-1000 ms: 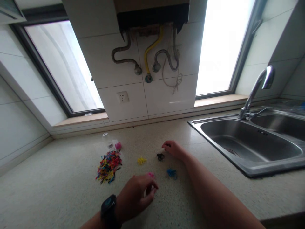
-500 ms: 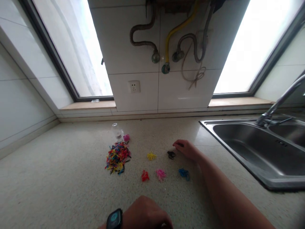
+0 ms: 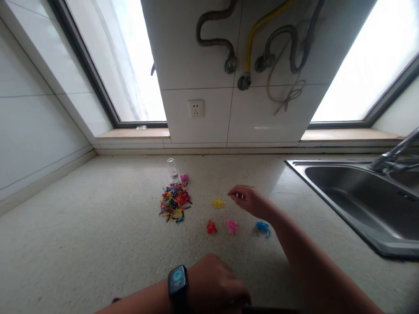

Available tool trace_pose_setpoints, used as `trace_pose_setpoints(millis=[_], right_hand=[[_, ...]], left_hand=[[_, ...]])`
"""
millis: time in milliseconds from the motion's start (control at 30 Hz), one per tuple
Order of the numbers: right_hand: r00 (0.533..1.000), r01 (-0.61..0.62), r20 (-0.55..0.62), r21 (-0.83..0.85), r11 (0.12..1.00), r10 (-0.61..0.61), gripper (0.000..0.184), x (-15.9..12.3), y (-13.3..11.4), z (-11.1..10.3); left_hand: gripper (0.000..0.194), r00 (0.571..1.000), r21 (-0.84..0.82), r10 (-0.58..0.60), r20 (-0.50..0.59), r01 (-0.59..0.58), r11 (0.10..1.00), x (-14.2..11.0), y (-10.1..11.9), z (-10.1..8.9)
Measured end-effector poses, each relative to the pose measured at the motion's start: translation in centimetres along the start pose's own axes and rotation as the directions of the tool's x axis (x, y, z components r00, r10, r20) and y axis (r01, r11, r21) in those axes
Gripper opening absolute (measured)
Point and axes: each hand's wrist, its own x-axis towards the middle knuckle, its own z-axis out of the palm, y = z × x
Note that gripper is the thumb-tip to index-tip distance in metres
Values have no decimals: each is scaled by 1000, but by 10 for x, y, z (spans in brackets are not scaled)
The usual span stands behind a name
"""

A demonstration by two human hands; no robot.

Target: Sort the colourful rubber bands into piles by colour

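Observation:
My right hand (image 3: 249,201) hovers over the speckled counter (image 3: 98,244) with its fingers curled together, pointing left. Its fingertips are just right of a small yellow heap of rubber bands (image 3: 218,203). What the fingers pinch is too small to name. Near it lie a red heap (image 3: 211,226), a pink heap (image 3: 232,225) and a blue heap (image 3: 262,228). A larger mixed-colour pile of bands (image 3: 175,203) lies to the left. My left hand (image 3: 216,285), with a black watch on the wrist, is closed at the counter's near edge, fingertips hidden.
A small clear jar (image 3: 172,169) and a pink lid (image 3: 184,177) stand behind the mixed pile. A steel sink (image 3: 356,205) with a tap (image 3: 393,155) fills the right side. The tiled wall with a socket (image 3: 196,108) and hoses rises behind.
My left hand drew back from the pink heap to the near edge, uncovering the red and pink heaps. My right hand shifted left toward the yellow heap; the black heap beside it is out of sight.

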Motion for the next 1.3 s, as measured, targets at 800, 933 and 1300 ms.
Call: trace_pose_setpoints(millis=[800,933,1300], right_hand=[[916,361,348,-492,793,-200,24,111,-89,104],[910,377,353,-479,793,-220,23,111,-91,101],[913,395,303,-498,772,-272,21,102,-92,80]], left_hand=[[18,1000,-49,3,13,-2,999,0,2,-9],[18,1000,-53,-6,20,7,999,0,2,-8],[18,1000,-24,-8,22,9,1000,-1,1,-9]])
